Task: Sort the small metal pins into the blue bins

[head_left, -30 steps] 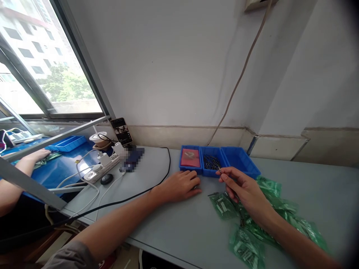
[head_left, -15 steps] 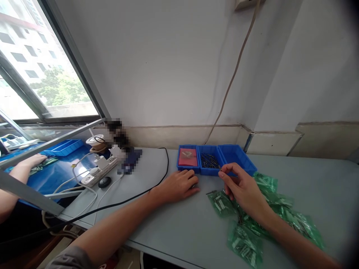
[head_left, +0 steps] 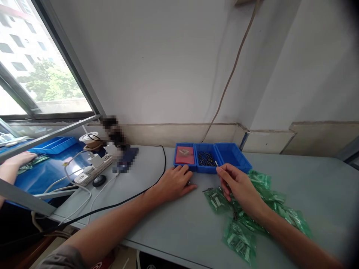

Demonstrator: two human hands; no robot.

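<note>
My left hand (head_left: 176, 183) rests on the table by the front of the left blue bin (head_left: 185, 167). Its fingers are curled, and a small metallic glint shows under them, too small to name. Inside that bin lies a red piece with a small clear bag on it. At the front right corner of the middle blue bin (head_left: 206, 170), which holds dark screws (head_left: 206, 158), my right hand (head_left: 238, 186) pinches a small screw between thumb and forefinger. Below the right hand lie green plastic bags (head_left: 215, 200) with metal parts inside.
To the right, a third blue bin (head_left: 231, 155) adjoins the others. A black cable (head_left: 117, 204) passes under my left forearm. A power strip (head_left: 94, 170) with plugs and a black round object (head_left: 99, 181) lie at left. Beyond a metal frame, another person's hand (head_left: 18, 160) touches green bags.
The view has shifted slightly to the right. My right hand still pinches the small screw near the middle bin, and my left hand stays on the table with its fingers curled.
</note>
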